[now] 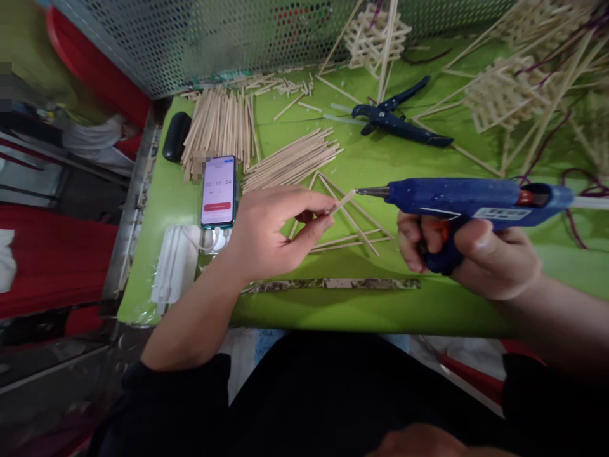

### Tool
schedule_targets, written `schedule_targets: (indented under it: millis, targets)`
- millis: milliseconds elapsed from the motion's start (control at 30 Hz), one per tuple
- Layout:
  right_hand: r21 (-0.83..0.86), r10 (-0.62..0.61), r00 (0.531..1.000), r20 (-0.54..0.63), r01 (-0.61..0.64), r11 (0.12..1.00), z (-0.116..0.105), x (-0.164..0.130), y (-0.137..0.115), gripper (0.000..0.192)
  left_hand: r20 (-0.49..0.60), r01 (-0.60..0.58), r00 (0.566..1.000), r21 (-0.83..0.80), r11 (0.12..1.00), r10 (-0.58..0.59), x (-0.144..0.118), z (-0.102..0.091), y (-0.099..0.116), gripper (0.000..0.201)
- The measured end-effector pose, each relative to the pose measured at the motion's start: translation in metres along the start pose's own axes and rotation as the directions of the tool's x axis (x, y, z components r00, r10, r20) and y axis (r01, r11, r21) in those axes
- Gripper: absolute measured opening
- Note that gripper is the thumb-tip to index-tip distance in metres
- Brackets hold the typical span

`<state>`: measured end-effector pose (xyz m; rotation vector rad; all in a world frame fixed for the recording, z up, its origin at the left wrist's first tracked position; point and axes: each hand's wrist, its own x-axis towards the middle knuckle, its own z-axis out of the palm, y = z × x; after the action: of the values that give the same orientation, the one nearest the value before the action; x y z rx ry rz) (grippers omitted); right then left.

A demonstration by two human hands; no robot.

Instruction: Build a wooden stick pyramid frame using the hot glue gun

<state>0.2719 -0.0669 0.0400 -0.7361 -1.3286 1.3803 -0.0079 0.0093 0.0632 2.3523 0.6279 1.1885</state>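
Over this green worktop (323, 312), our left fingers (311, 200) pinch a wooden stick (346, 199) at the nozzle (373, 191) of the blue glue gun (457, 198) our right fingers (431, 232) grip, where a wobble could smear glue.

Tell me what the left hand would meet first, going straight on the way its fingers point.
Probably the nozzle of the glue gun, right by the tip of the stick in the left hand; contact is unclear.
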Motion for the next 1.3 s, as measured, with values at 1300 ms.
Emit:
schedule_targets:
  millis: [1300]
  targets:
    - [-0.058, -0.026, 1.0, -0.009, 0.026, 0.998, 0.001, -0.01, -0.008, 0.036, 0.033, 0.034, 0.999, 0.065, 0.997, -0.037, -0.003, -0.001, -0.001, 0.01]
